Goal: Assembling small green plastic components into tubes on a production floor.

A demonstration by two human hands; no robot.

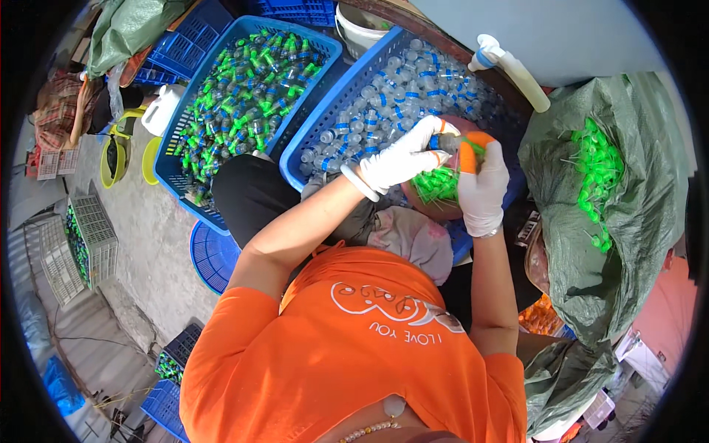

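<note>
My left hand point(402, 159), in a white glove with orange fingertips, pinches a small clear plastic bottle point(448, 143) with a blue band. Close beside it, my right hand point(484, 184), gloved the same way, has thumb and fingers closed on a bright green plastic piece point(476, 150), partly hidden by the fingers. Whether bottle and green piece touch, I cannot tell. Below the hands, a pinkish bowl point(436, 210) holds more green pieces point(437, 183) with thin stems. Ahead is a blue basket point(297, 140) full of small clear bottles with blue bands point(399, 92).
Left of it stands another blue basket point(168, 159) with green-topped bottles point(247, 96). A dark green sack point(635, 199) at the right carries loose green pieces point(597, 173). A white-topped bottle point(517, 70) lies behind. A round blue basket point(210, 255) rests on the floor; another person point(59, 111) sits far left.
</note>
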